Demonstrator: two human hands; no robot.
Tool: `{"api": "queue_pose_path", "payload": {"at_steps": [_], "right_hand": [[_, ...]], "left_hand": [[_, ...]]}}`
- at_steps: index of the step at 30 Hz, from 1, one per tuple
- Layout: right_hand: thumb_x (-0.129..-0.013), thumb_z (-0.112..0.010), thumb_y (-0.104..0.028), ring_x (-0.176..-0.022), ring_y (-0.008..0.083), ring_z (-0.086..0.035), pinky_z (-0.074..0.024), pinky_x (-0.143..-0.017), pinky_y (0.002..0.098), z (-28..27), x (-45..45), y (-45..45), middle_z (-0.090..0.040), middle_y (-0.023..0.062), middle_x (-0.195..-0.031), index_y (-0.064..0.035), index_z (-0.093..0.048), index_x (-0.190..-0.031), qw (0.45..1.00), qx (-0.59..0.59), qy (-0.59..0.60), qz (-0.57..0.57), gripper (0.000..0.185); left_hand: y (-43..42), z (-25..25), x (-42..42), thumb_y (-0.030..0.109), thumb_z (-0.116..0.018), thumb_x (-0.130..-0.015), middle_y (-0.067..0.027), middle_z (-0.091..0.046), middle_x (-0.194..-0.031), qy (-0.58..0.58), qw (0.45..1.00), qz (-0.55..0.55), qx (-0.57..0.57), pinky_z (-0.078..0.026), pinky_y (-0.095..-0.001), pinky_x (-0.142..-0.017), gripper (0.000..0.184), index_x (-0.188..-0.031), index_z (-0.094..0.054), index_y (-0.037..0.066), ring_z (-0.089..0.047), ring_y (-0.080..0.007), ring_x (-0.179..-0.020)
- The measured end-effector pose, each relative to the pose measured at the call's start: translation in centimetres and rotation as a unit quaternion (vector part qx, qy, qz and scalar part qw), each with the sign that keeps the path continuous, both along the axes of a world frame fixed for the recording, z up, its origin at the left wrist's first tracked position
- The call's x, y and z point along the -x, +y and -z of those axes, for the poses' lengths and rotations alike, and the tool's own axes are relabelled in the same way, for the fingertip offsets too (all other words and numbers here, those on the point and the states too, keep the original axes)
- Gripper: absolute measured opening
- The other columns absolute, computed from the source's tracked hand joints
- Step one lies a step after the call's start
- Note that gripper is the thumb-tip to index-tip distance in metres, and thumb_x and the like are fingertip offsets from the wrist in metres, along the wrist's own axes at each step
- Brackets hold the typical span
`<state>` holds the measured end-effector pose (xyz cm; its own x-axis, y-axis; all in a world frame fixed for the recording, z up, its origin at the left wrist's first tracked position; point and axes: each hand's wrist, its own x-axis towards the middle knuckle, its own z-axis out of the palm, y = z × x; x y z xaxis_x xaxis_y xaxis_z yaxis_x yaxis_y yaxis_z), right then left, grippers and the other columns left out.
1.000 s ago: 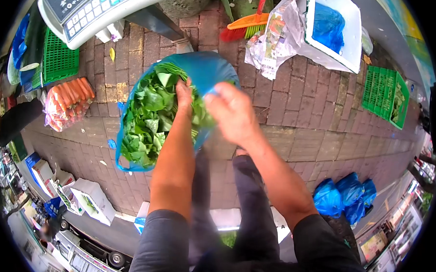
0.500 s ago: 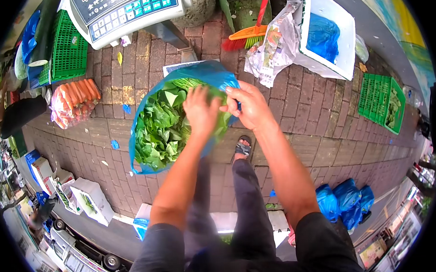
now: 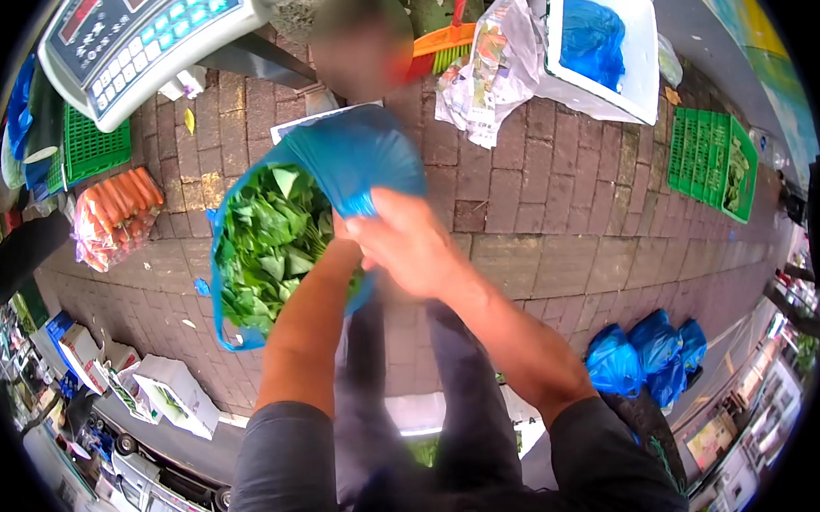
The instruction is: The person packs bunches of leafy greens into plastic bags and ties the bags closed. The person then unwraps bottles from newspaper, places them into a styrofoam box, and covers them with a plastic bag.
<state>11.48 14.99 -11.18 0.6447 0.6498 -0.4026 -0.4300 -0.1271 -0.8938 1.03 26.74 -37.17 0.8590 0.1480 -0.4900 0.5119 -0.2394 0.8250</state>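
A blue plastic bag (image 3: 360, 157) full of leafy greens (image 3: 277, 248) is in front of me, its mouth turned toward my left side. My right hand (image 3: 405, 242) is closed on the bag's gathered edge, knuckles up. My left hand (image 3: 343, 233) is at the same edge, just under and beside the right one. Its fingers are hidden by the bag and my right hand, so their grip does not show. The bunched leaves fill the bag's open side, with some stems near my left wrist.
An electronic scale (image 3: 154, 43) stands at the upper left, near carrots in a clear bag (image 3: 115, 214) and a green crate (image 3: 99, 146). A white foam box (image 3: 644, 63), an orange broom (image 3: 446, 39), another green crate (image 3: 703, 152) and blue bags (image 3: 652, 346) are to the right.
My left hand has moved off the top of the greens to the bag's edge. My right hand has drawn that edge left and down, folding the blue plastic over part of the greens.
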Motion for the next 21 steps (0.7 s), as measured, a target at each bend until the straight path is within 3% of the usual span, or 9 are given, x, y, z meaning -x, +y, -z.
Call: {"api": "queue_pose_path", "payload": {"at_steps": [4, 7, 10, 12, 14, 15, 16, 20, 21], "right_hand": [[-0.097, -0.063, -0.017, -0.067, 0.0091, -0.057, -0.0514, -0.062, 0.0277, 2.0, -2.3, 0.4, -0.059, 0.0048, -0.079, -0.0012, -0.05, -0.084, 0.998, 0.002, 0.01, -0.057, 0.024], [-0.096, -0.064, -0.017, -0.073, 0.0109, -0.059, -0.0516, -0.068, 0.0285, 3.2, -3.2, -1.4, -0.06, 0.0044, -0.082, -0.0007, -0.055, -0.091, 0.988, 0.046, -0.095, -0.113, 0.02], [-0.095, -0.067, -0.018, -0.085, 0.0135, -0.062, -0.0519, -0.077, 0.0294, 2.6, -2.3, -4.9, -0.065, 0.0072, -0.091, 0.0005, -0.061, -0.109, 0.986, 0.109, -0.125, -0.012, 0.023], [-0.093, -0.072, -0.016, -0.102, 0.0155, -0.064, -0.0526, -0.088, 0.0299, 4.4, -0.4, -8.4, -0.068, 0.0119, -0.117, -0.0035, -0.056, -0.137, 0.977, 0.089, -0.149, 0.127, 0.048], [-0.097, -0.068, -0.011, -0.106, 0.0143, -0.063, -0.0518, -0.092, 0.0275, 4.6, 1.7, -13.6, -0.067, 0.01, -0.121, -0.0038, -0.056, -0.136, 0.966, 0.094, -0.022, 0.241, 0.042], [-0.095, -0.071, -0.022, -0.1, 0.0147, -0.064, -0.052, -0.088, 0.0281, 5.3, 3.7, -16.8, -0.068, 0.0116, -0.118, -0.0031, -0.057, -0.134, 0.949, 0.112, 0.008, 0.296, 0.046], [-0.095, -0.071, -0.02, -0.099, 0.0154, -0.064, -0.0521, -0.089, 0.0286, 8.0, 6.8, -21.1, -0.068, 0.0119, -0.117, -0.0035, -0.058, -0.134, 0.939, 0.125, -0.004, 0.319, 0.044], [-0.092, -0.069, -0.03, -0.094, 0.0265, -0.067, -0.0527, -0.083, 0.0382, 12.0, 27.7, -36.8, -0.071, 0.0142, -0.101, 0.0005, -0.067, -0.111, 0.859, 0.435, 0.005, 0.269, 0.036], [-0.09, -0.069, -0.032, -0.091, 0.0292, -0.068, -0.053, -0.08, 0.0406, 11.7, 33.8, -39.4, -0.072, 0.0136, -0.094, 0.0014, -0.069, -0.101, 0.837, 0.482, 0.033, 0.258, 0.035]], "left_hand": [[0.6, 0.3, -1.3, 0.04, -0.063, -0.089, -0.0153, -0.04, -0.154, -0.022, 0.997, 0.011, -0.069, -0.029, -0.0682, -0.109, 0.057, -0.141, -0.054, 0.017, -0.033, -0.042, -0.142], [-0.3, -1.4, -1.6, 0.04, -0.063, -0.089, -0.0154, -0.039, -0.154, -0.026, 0.984, 0.041, -0.173, -0.032, -0.0689, -0.107, 0.057, -0.142, -0.054, 0.018, -0.033, -0.0425, -0.141], [-1.0, -3.8, -1.8, 0.04, -0.063, -0.09, -0.0156, -0.038, -0.154, -0.026, 0.951, 0.101, -0.292, -0.035, -0.0696, -0.105, 0.057, -0.142, -0.054, 0.02, -0.034, -0.0431, -0.14], [-1.2, -3.7, -1.0, 0.041, -0.064, -0.089, -0.0184, -0.048, -0.147, -0.089, 0.87, 0.143, -0.463, -0.04, -0.0635, -0.104, 0.057, -0.139, -0.056, 0.017, -0.044, -0.0415, -0.134], [-1.5, -4.7, -1.8, 0.041, -0.064, -0.088, -0.0206, -0.062, -0.128, -0.069, 0.903, 0.132, -0.403, -0.046, -0.0549, -0.099, 0.052, -0.132, -0.06, 0.014, -0.058, -0.0407, -0.118], [-1.7, -7.3, -2.7, 0.04, -0.06, -0.093, -0.0235, -0.068, -0.11, 0.02, 0.899, 0.171, -0.402, -0.052, -0.0503, -0.08, 0.044, -0.123, -0.061, 0.008, -0.065, -0.0433, -0.099], [-1.7, -8.5, -2.8, 0.039, -0.059, -0.095, -0.0257, -0.068, -0.105, -0.016, 0.918, 0.152, -0.367, -0.051, -0.0512, -0.082, 0.041, -0.12, -0.061, 0.005, -0.065, -0.0431, -0.099], [1.6, -6.6, -0.4, 0.031, -0.058, -0.1, -0.0253, -0.067, -0.113, -0.122, 0.891, 0.174, -0.401, -0.047, -0.0462, -0.095, 0.035, -0.123, -0.062, 0.005, -0.064, -0.0391, -0.103], [1.8, -7.9, 0.6, 0.03, -0.058, -0.101, -0.0227, -0.063, -0.128, -0.024, 0.945, 0.113, -0.305, -0.044, -0.0441, -0.101, 0.04, -0.133, -0.059, 0.005, -0.061, -0.0361, -0.11]]}}
